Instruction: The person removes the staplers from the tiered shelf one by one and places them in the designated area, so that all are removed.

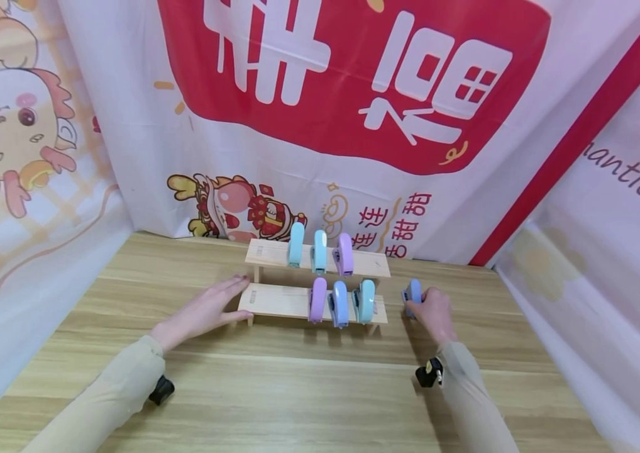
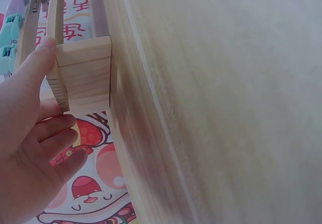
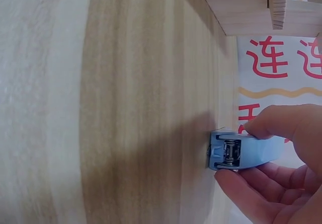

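A two-tier wooden display rack (image 1: 275, 301) stands near the back of the table. My left hand (image 1: 207, 313) is at the left end of its lower shelf, holding that end between thumb and fingers (image 2: 56, 128). To the right of the rack, my right hand (image 1: 435, 311) pinches a blue stapler (image 1: 412, 294) upright, its base right at the tabletop. The right wrist view shows thumb and fingers on opposite sides of this stapler (image 3: 251, 151). On the lower shelf stand a purple stapler (image 1: 317, 301), a blue stapler (image 1: 339, 304) and a teal stapler (image 1: 364, 302).
Two light teal staplers (image 1: 295, 245) and a purple stapler (image 1: 344, 255) stand on the upper shelf. A printed cloth (image 1: 354, 176) hangs right behind the wooden table (image 1: 297, 390), with more cloth along both sides.
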`<state>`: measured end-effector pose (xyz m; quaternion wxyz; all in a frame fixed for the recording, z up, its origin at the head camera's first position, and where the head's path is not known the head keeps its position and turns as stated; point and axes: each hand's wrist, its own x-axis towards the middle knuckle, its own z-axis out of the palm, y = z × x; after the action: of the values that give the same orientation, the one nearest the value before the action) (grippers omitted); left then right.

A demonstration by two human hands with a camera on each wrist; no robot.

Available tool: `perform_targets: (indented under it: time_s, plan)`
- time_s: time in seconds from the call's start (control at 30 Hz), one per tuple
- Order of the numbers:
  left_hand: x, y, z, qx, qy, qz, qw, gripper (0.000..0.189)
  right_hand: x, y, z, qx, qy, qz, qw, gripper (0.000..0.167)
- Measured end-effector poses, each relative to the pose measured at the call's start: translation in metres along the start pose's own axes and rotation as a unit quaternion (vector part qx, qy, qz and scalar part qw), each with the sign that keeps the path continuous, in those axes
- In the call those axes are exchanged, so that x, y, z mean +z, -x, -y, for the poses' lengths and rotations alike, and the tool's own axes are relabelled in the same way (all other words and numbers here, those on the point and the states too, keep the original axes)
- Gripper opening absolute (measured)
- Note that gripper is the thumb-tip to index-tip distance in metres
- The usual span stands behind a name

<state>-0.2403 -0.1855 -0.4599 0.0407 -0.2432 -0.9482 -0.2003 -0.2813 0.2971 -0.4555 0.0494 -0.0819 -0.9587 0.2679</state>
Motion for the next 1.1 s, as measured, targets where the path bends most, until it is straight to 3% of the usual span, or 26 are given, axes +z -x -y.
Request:
perform_targets:
  time_s: [0.4, 0.63, 0.77, 1.1]
  plan:
    - [0.001, 0.001, -0.001, -0.002, 0.005, 0.000, 1.0000, 0.079, -0.017, 0.010, 0.007, -0.004, 0.023, 0.019, 0.9996, 0.034]
    - [0.000, 0.001, -0.002, -0.004, 0.010, 0.000, 0.9999, 0.078, -0.035, 0.009, 0.017, -0.045, 0.037, -0.018, 0.9981, 0.039]
    - [0.001, 0.001, -0.001, -0.004, 0.008, 0.000, 1.0000, 0.079, -0.043, 0.007, 0.028, -0.065, 0.043, -0.045, 0.9959, 0.040]
    - [0.000, 0.001, -0.001, 0.004, 0.000, -0.005, 1.0000, 0.079, -0.060, 0.014, 0.067, -0.074, 0.026, -0.036, 0.9963, 0.036]
